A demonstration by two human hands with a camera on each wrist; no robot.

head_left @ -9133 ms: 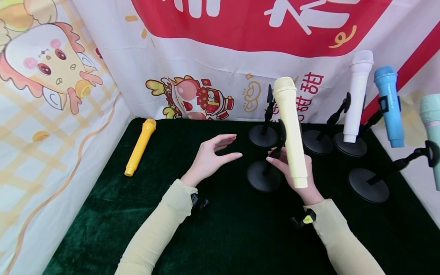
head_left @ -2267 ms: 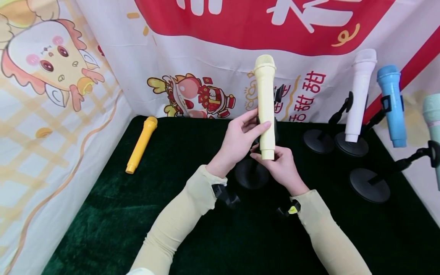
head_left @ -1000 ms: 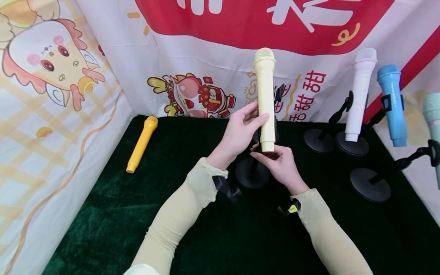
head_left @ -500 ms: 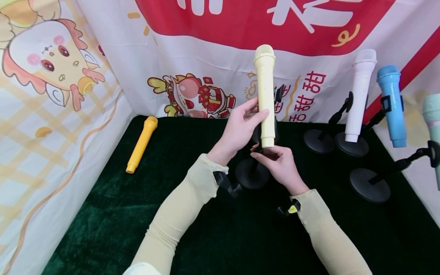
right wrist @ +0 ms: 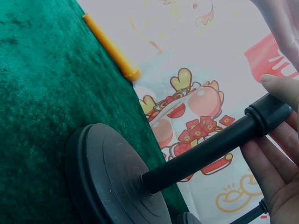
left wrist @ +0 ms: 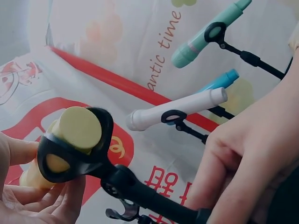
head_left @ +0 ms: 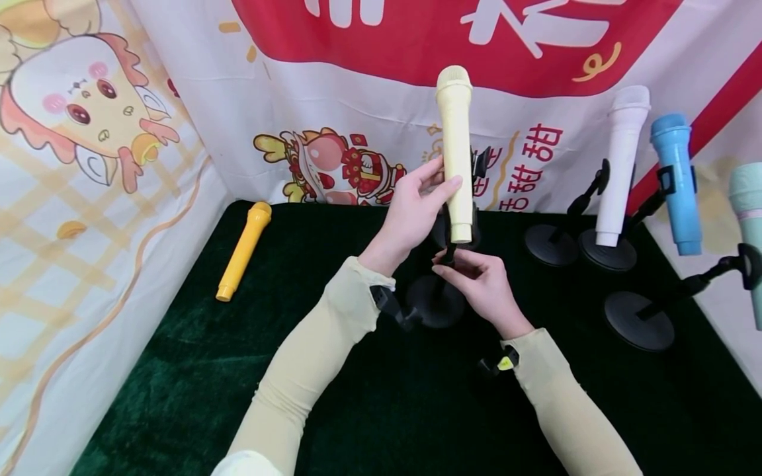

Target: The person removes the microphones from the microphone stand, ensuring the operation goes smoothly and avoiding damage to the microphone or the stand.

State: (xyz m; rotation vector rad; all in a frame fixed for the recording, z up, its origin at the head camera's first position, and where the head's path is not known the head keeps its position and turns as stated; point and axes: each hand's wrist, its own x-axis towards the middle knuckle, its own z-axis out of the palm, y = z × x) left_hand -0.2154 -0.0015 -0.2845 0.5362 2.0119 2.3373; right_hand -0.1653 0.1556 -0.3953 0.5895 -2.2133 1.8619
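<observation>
The pale cream-yellow microphone [head_left: 455, 145] stands nearly upright at the middle, its grille end at the top. My left hand [head_left: 407, 215] pinches its lower body between thumb and fingers. In the left wrist view a black stand clip [left wrist: 88, 165] surrounds the microphone near its tail end. Below, my right hand [head_left: 485, 287] holds the collar of the black stand pole [right wrist: 201, 154] with thumb and fingertips. The stand's round base [head_left: 436, 304] rests on the dark green cloth, partly hidden behind the left wrist's camera in the head view.
An orange-yellow microphone [head_left: 244, 251] lies on the cloth at left. Another black stand is partly hidden behind the cream microphone. White [head_left: 622, 165], blue [head_left: 677, 185] and mint [head_left: 749, 231] microphones sit in stands at right. Printed fabric [head_left: 357, 99] hangs behind.
Since about nine seconds ago, the left hand has taken hold of the cream microphone and the stand has shifted left. Lately the microphone and left hand have risen gradually; the right hand stays at the pole.
</observation>
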